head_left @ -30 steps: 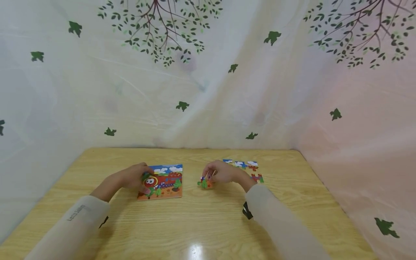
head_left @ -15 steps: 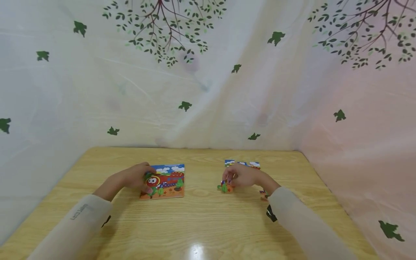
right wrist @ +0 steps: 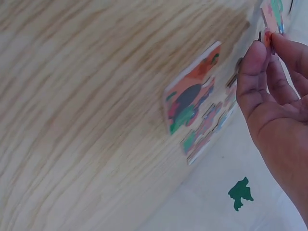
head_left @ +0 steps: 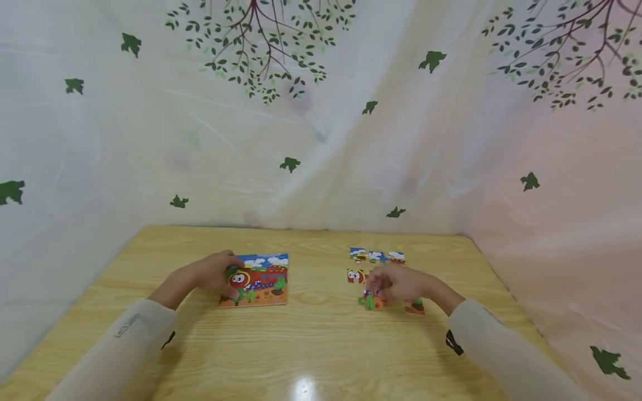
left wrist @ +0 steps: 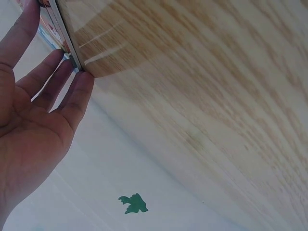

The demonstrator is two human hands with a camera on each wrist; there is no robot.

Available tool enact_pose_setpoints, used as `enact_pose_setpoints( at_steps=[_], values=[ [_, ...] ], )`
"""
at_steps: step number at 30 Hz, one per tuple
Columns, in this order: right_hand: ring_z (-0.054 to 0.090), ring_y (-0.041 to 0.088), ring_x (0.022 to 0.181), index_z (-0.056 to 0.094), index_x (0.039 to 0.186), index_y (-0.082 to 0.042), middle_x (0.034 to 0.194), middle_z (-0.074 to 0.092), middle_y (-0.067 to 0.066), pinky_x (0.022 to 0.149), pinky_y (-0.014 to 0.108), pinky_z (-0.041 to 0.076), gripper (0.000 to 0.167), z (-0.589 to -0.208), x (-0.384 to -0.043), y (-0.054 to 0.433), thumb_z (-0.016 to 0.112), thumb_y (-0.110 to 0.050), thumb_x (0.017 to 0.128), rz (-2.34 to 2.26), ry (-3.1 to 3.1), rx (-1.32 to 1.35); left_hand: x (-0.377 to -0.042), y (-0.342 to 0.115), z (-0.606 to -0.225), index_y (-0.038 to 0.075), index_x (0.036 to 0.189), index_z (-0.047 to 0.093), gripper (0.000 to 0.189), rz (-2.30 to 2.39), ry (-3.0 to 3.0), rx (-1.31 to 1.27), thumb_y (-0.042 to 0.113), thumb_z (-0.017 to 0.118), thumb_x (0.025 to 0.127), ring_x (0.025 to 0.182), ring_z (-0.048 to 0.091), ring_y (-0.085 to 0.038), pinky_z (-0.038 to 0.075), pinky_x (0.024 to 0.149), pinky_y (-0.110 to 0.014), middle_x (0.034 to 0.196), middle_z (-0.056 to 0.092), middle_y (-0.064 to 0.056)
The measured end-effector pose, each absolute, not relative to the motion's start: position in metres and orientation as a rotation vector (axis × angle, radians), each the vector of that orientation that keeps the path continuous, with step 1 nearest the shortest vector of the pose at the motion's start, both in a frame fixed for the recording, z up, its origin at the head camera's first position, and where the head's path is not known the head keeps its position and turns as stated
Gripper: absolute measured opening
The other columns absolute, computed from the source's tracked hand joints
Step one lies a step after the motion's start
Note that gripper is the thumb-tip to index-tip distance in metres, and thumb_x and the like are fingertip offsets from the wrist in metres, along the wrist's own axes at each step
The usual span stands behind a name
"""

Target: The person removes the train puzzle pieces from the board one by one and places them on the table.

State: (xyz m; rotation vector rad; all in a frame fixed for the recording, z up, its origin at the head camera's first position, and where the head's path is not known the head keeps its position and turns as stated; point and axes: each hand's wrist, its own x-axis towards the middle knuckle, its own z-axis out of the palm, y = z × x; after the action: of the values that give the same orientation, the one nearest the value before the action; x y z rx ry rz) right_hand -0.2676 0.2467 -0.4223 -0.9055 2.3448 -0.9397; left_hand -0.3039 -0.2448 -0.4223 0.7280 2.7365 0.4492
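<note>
On the left of the table, my left hand [head_left: 213, 274] holds the left side of a flat square picture puzzle [head_left: 271, 281] showing a red cartoon train under a blue sky. Its fingertips meet the puzzle's edge in the left wrist view. My right hand [head_left: 398, 282] pinches an orange and green jigsaw piece [head_left: 371, 302] between thumb and fingers, low over the table. Just behind that piece lies one with two cartoon eyes [head_left: 355, 276]. A brown and green corner piece [head_left: 415, 306] sits to its right. Some pieces are partly hidden under the right hand.
A row of loose blue-sky pieces [head_left: 377, 257] lies toward the back right of the wooden table [head_left: 281, 351]. Behind the table hangs a pale cloth [head_left: 225, 139] printed with green leaves and branches.
My right hand has carried the orange and green jigsaw piece rightward and nearer, to beside the other loose pieces. The left hand keeps its place on the picture puzzle. The view has shifted slightly.
</note>
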Motion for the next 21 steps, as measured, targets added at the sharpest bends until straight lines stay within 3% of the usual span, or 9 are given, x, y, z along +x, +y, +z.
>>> enact_pose_setpoints(
  at_steps=[21],
  values=[
    [0.063, 0.011, 0.082, 0.07, 0.113, -0.012, 0.093, 0.068, 0.001, 0.073, 0.027, 0.055, 0.026, -0.422, -0.249, 0.263, 0.064, 0.006, 0.095, -0.806, 2.534, -0.938, -0.303, -0.246, -0.423, 0.001, 0.137, 0.06, 0.076, 0.432, 2.739, 0.738, 0.037, 0.091, 0.078, 0.123, 0.054, -0.04, 0.043, 0.107, -0.059, 0.131, 0.055, -0.018]
  ],
)
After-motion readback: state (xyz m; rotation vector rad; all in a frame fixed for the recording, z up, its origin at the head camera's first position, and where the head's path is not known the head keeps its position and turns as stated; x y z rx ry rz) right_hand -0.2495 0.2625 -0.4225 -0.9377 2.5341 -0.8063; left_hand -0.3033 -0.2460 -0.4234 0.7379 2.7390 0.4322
